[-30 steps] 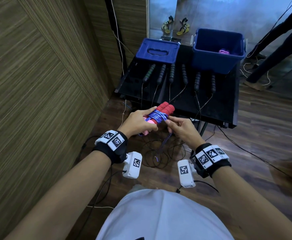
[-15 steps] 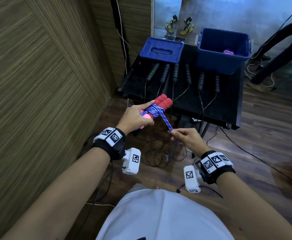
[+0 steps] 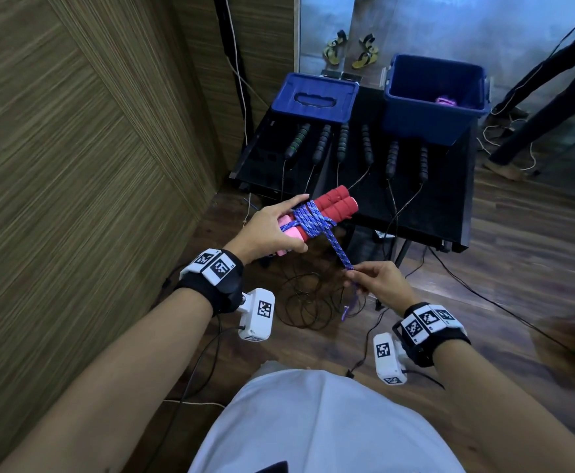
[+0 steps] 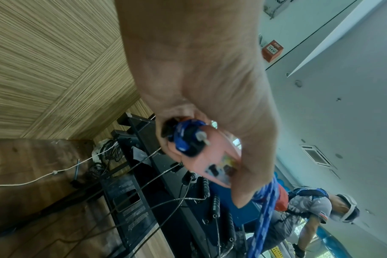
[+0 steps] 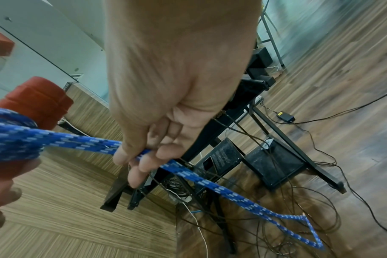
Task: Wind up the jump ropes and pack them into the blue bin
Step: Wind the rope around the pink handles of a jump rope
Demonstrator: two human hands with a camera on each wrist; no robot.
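- Jump rope w/ red foam-grip handles (image 3: 332,208) and blue-white braided cord (image 3: 310,220): held in mid-air in front of the black surface (image 3: 449,206), near its front edge, not resting on anything.
- Step in hand, as judged: last wrap is being cinched/tied off; cord is wound round both handles, w/ a taut tail run down to the right.
- Left hand (image 3: 270,230): curled round the pink ends of the handles (image 4: 212,157), bundle gripped; thumb laid along the underside.
- Right hand (image 3: 378,281): cord tail (image 5: 82,142) pinched betw. thumb and fingers (image 5: 121,157); a short loose end is left hanging below.
- Next move, as judged: tail to be tucked or knotted under a wrap w/ tension kept, else the coils may slacken; then the bundle is to be carried to the open blue plastic bin (image 3: 432,121) at the far right of the surface.
- Bin contents: a pink bundle (image 3: 444,101) is seen inside; exact nature can't be told.
- Still unpacked: six black-handled ropes (image 3: 344,143) laid in a row on the surface, their thin cords hung over the front edge to the floor.
- Blue lid (image 3: 315,100) is set at far left, just beside the bin.
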